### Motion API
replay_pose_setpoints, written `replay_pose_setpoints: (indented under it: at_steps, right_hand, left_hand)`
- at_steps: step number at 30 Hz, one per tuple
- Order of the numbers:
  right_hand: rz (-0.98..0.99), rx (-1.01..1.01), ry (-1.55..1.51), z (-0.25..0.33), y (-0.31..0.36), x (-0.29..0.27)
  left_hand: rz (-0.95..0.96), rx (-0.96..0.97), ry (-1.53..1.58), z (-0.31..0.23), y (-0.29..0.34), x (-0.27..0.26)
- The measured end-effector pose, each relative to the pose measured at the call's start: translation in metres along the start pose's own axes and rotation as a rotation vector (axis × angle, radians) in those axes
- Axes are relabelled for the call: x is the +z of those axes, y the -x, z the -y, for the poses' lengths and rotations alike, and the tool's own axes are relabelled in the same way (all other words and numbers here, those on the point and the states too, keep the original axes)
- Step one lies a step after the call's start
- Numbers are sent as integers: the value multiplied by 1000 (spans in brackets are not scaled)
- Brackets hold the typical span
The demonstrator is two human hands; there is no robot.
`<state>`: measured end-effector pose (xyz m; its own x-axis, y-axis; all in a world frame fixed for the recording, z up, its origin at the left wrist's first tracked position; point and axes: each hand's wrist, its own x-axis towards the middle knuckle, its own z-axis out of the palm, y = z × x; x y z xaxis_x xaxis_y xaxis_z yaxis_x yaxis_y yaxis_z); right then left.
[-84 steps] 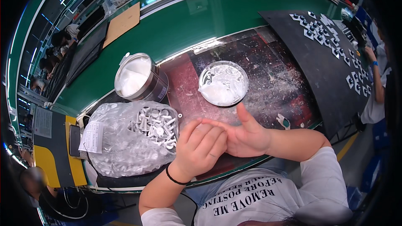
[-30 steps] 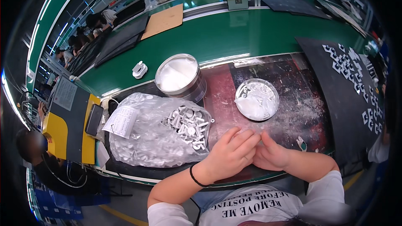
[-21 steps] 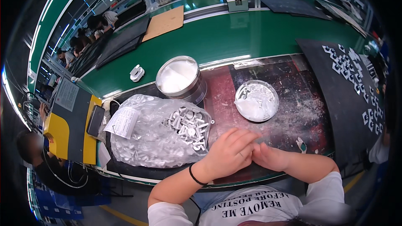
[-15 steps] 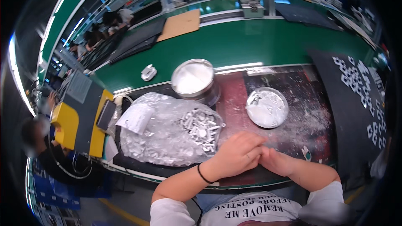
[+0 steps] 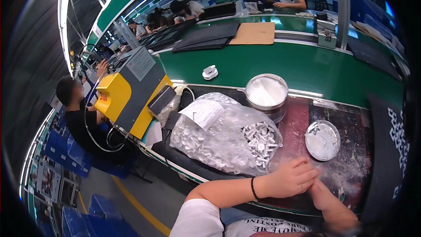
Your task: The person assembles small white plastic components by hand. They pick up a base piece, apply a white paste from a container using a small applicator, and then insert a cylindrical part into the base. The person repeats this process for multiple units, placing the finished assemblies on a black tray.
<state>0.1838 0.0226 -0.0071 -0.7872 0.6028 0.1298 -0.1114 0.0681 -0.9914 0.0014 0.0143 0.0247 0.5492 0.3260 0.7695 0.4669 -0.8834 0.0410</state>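
My left hand [image 5: 289,179], a black band on its wrist, is closed with curled fingers above the near edge of the work mat. Pressed against its fingertips is my right hand [image 5: 323,196], also closed; anything between them is hidden. Just beyond the hands sits a round metal dish [image 5: 323,140] with whitish film-like material inside. To their left lies a large clear plastic bag [image 5: 210,142] full of small white parts, with a paper label [image 5: 203,113] on it. Loose white stemmed parts [image 5: 262,142] show at the bag's open end.
Behind the bag stands a round metal tin [image 5: 266,91] with white contents. A yellow and grey machine [image 5: 131,90] is at the left, with a person [image 5: 79,109] beyond it. A white device [image 5: 210,72] rests on the green bench. White parts cover a black sheet [image 5: 386,149] at right.
The view has swung left, so the bench things appear farther right and more of the left side shows. My hands stay together, fingers closed.
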Motion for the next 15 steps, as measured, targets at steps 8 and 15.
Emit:
replay_pose_setpoints:
  at_steps: [8, 15]
  right_hand:
    - [-10, 32, -55, 15, -5, 4]
    - [-8, 74, -228, 33, -9, 7]
  left_hand:
    - [-84, -69, 49, -10, 0, 4]
    - [-96, -54, 110, -10, -4, 6]
